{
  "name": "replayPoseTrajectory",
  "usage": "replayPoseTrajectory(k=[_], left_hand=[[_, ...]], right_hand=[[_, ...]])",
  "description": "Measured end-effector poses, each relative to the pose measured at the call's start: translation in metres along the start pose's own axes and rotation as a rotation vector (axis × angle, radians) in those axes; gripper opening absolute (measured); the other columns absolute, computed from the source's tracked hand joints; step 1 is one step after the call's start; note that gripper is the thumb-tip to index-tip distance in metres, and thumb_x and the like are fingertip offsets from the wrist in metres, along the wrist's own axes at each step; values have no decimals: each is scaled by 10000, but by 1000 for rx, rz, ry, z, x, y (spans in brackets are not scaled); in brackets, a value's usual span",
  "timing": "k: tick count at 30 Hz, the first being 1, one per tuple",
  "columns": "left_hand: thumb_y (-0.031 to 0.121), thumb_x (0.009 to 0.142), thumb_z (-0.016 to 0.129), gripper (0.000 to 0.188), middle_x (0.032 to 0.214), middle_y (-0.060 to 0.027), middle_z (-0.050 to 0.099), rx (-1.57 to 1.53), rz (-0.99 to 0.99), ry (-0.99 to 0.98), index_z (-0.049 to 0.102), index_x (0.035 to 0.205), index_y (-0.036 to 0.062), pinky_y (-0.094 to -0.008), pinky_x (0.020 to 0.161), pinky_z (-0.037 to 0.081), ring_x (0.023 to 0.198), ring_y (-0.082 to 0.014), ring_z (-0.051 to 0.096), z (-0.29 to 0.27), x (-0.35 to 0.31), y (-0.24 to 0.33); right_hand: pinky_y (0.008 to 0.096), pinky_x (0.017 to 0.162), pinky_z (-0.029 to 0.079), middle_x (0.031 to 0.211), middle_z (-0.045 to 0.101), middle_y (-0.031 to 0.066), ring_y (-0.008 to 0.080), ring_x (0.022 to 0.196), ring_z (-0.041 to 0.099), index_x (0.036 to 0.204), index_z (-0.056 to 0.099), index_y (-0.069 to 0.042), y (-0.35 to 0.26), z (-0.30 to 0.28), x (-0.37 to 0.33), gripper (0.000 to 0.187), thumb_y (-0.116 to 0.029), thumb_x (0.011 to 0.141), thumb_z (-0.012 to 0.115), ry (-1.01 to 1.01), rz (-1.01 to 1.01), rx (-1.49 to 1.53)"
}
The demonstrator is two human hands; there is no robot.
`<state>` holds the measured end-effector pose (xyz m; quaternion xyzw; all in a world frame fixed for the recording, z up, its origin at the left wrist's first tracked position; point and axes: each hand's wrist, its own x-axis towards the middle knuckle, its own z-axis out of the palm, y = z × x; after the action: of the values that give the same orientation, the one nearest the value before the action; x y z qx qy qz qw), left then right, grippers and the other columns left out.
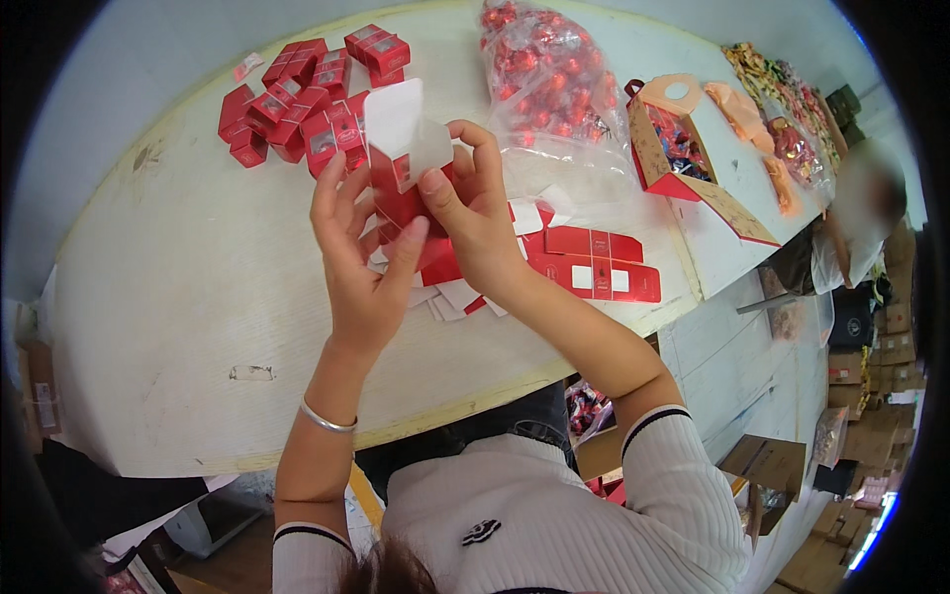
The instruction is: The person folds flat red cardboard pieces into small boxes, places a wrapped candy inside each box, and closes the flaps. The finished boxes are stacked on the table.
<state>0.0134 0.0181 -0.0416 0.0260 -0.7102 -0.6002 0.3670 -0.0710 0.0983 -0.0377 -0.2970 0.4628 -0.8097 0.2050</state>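
Note:
Between my two hands, raised over the table, is a small red gift box [395,203] with its white inner flaps standing up at the top. My left hand [356,252] grips its left side and lower part, thumb toward me. On the right side, my right hand [470,198] pinches it with the thumb near a flap. Below and to the right lie flat, unfolded red box blanks [604,265], some showing white undersides. Beyond my hands, several folded red boxes [282,109] are heaped at the far left.
A clear bag of red foil-wrapped balls [549,74] stands at the far middle. Right of it is an opened brown gift box [676,139] with wrapped pieces. Peach-coloured packaging [737,114] and heaped wrapped sweets [782,84] lie farther right. Another person [861,213] is at the right.

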Motion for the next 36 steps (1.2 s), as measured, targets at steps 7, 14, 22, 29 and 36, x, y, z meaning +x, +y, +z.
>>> replayPoseTrajectory(k=[7, 14, 22, 29, 36], left_hand=[[49, 874, 454, 545, 1215, -150, 415, -35, 47, 10, 173, 1340, 45, -301, 874, 415, 1074, -192, 467, -9, 7, -1], [66, 866, 472, 408, 1149, -94, 444, -95, 38, 49, 337, 1249, 30, -270, 812, 430, 1034, -153, 461, -3, 6, 0], [160, 872, 505, 264, 1025, -96, 425, 99, -39, -65, 399, 1070, 19, -283, 739, 420, 894, -194, 462, -1, -4, -25], [190, 877, 531, 281, 1102, -138, 455, 231, -42, -76, 405, 1070, 29, -291, 757, 416, 969, -215, 487, -2, -4, -24], [145, 859, 556, 327, 1182, -164, 470, 116, 163, 68, 385, 1109, 21, -256, 646, 478, 881, -204, 567, 1, -6, -27]], right_hand=[[229, 753, 397, 1081, 418, 46, 92, 845, 441, 1209, 438, -79, -3, -5, 2, 313, -88, 898, 478, -101, -49, -57], [248, 808, 377, 1059, 426, 56, 110, 882, 438, 1124, 470, -31, -3, -12, 5, 235, -142, 921, 427, -171, -212, -317], [254, 806, 392, 959, 498, 39, 115, 886, 469, 995, 447, -55, 7, -8, -4, 111, -113, 905, 417, 14, 186, 157], [299, 869, 395, 1030, 542, 101, 186, 966, 507, 1070, 499, 10, 0, -17, 7, 316, 26, 776, 384, -74, 368, 466], [307, 858, 424, 978, 583, 102, 183, 938, 534, 919, 580, 6, -8, -15, 9, 176, -78, 878, 431, -269, 99, 354]])
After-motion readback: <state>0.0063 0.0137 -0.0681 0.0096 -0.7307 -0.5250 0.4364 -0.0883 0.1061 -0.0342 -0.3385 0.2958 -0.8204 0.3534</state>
